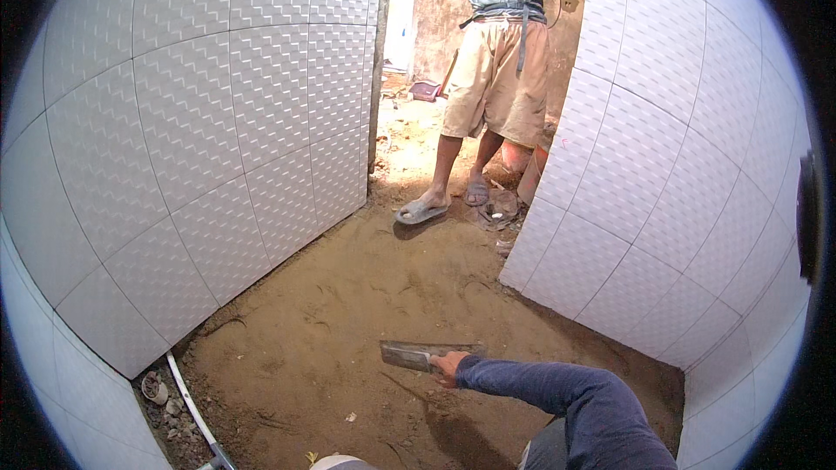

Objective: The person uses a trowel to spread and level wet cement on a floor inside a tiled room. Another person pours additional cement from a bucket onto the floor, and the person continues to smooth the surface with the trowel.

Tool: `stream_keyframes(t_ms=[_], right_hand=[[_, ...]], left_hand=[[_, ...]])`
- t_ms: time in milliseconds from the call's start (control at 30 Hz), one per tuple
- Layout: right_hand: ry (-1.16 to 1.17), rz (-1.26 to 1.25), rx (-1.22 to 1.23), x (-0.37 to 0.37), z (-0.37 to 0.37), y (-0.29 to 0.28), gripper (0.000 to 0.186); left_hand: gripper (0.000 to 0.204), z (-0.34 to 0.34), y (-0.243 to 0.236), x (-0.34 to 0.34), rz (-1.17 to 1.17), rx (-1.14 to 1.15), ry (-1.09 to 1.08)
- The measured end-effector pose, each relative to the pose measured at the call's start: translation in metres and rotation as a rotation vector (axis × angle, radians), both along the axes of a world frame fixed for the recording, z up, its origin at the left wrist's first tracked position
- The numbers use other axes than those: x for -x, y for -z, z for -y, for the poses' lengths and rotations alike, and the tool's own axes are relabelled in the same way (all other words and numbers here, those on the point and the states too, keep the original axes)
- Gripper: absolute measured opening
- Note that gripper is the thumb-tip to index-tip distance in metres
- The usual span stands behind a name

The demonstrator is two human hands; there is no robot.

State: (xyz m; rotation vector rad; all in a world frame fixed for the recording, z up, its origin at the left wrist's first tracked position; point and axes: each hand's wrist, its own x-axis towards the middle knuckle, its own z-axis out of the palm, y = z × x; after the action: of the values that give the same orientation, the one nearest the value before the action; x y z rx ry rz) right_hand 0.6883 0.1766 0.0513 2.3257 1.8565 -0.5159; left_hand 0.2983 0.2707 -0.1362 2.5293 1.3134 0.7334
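Note:
My right hand [448,367] grips a flat metal trowel [406,357] with its fingers closed round the handle. The trowel rests on or just over the brown sandy floor [331,296], a little below the middle of the view. My dark-blue sleeved arm runs from it to the lower right, over my knee. My left hand is out of view.
White textured tile walls [218,113] [644,165] flank a doorway. A person [492,78] in beige shorts and sandals stands in it, near rubble and an orange container [515,155]. A white pipe [187,400] lies along the lower-left edge beside loose stones and a small pipe opening [155,387].

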Motion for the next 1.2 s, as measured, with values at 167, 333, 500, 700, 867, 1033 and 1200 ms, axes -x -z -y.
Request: stream_keyframes(t_ms=[167, 333, 500, 700, 867, 1033, 1200], right_hand=[[0.039, -0.016, 0.054, 0.004, 0.001, 0.012, 0.045], [-0.014, -0.006, -0.023, 0.009, 0.001, 0.015, 0.054], [-0.066, 0.033, 0.007, -0.005, 0.003, 0.043, 0.06], [-0.017, 0.068, 0.121, -0.005, 0.004, 0.024, 0.059], [0.001, 0.068, 0.204, 0.002, -0.002, 0.007, 0.061], [-0.057, 0.111, 0.11, -0.017, 0.019, 0.046, 0.067], [-0.027, 0.115, 0.32, 0.002, 0.002, 0.019, 0.069]], left_hand=[[0.048, 0.0, -0.002, 0.004, -0.013, -0.003, -0.008], [0.047, 0.005, -0.001, 0.011, -0.02, -0.008, -0.025], [0.045, 0.017, 0.006, 0.015, -0.007, -0.008, -0.027], [0.043, 0.034, 0.025, 0.032, 0.023, -0.03, -0.019], [0.041, 0.049, 0.02, 0.044, 0.027, -0.047, -0.022], [0.04, 0.065, 0.029, 0.05, 0.044, -0.061, -0.055], [0.038, 0.077, 0.032, 0.068, 0.008, -0.087, -0.074]])
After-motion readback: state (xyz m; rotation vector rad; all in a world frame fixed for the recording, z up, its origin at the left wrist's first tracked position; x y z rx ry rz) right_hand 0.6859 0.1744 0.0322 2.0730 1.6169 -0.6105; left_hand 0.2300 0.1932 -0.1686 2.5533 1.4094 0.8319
